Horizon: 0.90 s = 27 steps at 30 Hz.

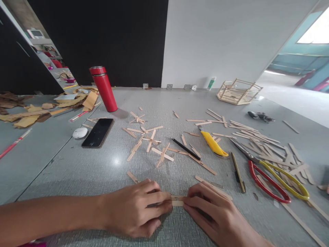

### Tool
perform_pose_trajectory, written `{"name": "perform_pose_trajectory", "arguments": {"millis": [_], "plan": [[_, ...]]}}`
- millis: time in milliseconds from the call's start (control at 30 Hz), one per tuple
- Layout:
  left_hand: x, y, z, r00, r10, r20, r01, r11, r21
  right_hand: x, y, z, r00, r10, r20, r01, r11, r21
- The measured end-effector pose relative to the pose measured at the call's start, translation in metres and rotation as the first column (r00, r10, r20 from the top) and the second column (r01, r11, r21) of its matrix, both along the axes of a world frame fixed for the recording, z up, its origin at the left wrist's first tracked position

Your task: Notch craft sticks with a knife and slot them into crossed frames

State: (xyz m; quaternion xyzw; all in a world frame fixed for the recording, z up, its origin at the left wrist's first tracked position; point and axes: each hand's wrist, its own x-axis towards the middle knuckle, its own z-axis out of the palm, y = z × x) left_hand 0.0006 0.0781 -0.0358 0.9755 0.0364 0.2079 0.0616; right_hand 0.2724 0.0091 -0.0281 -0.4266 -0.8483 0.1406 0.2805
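Note:
Two popsicle sticks (177,203) lie side by side on the table near its front edge, pinched between my hands. The fingertips of my left hand (136,207) close on their left ends, and my right hand (214,211) grips the right ends. Most of both sticks is hidden under the fingers; a small dark mark shows on the farther one. Beyond my left hand is another stick (132,177), partly covered. Just past my right hand lies one more stick (203,179). Farther off sit star-shaped clusters of crossed sticks (162,156).
A black pen (186,148), yellow cutter (213,144), red-and-yellow-handled scissors (268,181) and a stick pile (285,159) lie to the right. A phone (98,133), white earbud case (80,133) and red flask (104,90) stand left. A stick frame (239,92) sits at the back.

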Motion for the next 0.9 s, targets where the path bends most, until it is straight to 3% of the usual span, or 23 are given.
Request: {"name": "perform_pose_trajectory", "arguments": {"millis": [200,467,900], "plan": [[0.0005,0.0006,-0.0015,0.999,-0.004,0.044,0.004,1.000,-0.002,0.0009,-0.0003,-0.0007,1.000,-0.003,0.029,0.004,1.000,-0.018],[0.0012,0.0009,0.0068,0.998,-0.010,-0.060,0.002,0.992,-0.122,0.0006,0.0003,0.0005,1.000,0.006,0.007,-0.006,1.000,-0.012],[0.0014,-0.0002,0.0033,1.000,-0.015,-0.007,0.015,0.997,-0.078,-0.0023,-0.0044,0.0000,0.995,-0.090,0.053,0.089,0.996,0.007]]}}
